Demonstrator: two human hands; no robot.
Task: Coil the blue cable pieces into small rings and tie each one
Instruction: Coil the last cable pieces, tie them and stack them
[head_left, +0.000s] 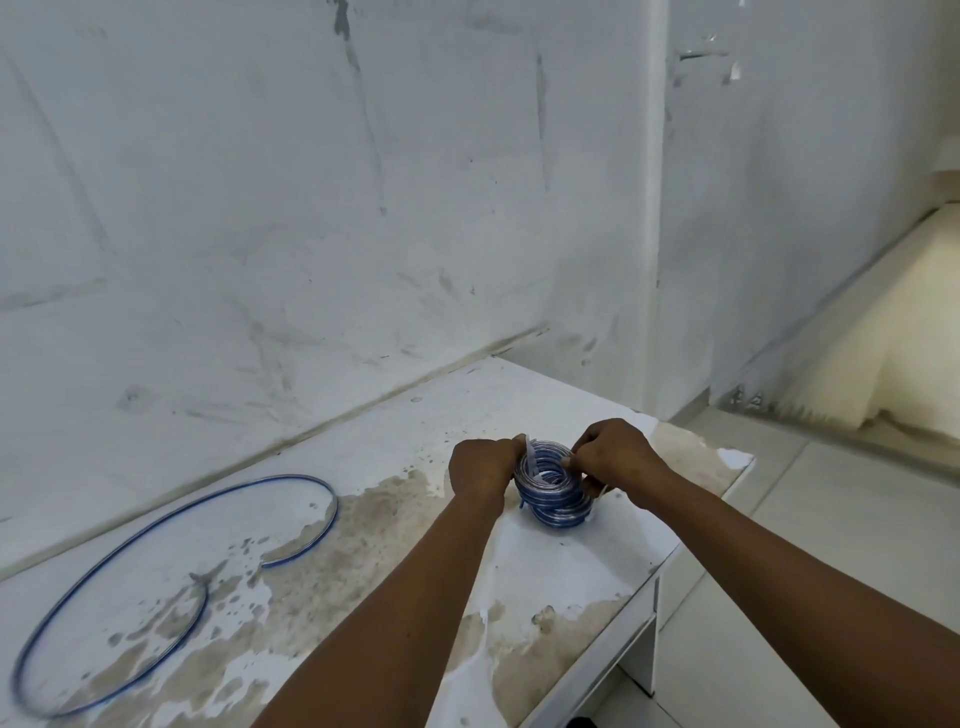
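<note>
Nearest us, two bare forearms enter from 5 and 6 o'clock and converge above the stained white table (363, 597). Our left hand (480, 470) grips the 9 o'clock side of the coiled cable (553, 486), fingers curled round the stack of turns; a pale strip, possibly a tie (531, 451), stands up just beside its fingers, but we cannot tell exactly how it is held. Our right hand (615, 457) sits at the coil's 3 o'clock side, fingertips pinched against the upper turns; whether they also pinch a tie we cannot tell. The coil itself is a small tight ring of blue and clear turns, stacked several high, with its lower turns sagging toward 5 o'clock; we cannot tell whether it touches the table. Well apart, toward 8 o'clock on the tabletop, a second cable piece (171, 540) lies flat in a large open loop, its ends not joined. Beyond, at 12 o'clock, a scuffed white wall (311, 208) meets the table's far edge. At 3 o'clock a pale tiled floor (831, 545) runs past the table's corner.
</note>
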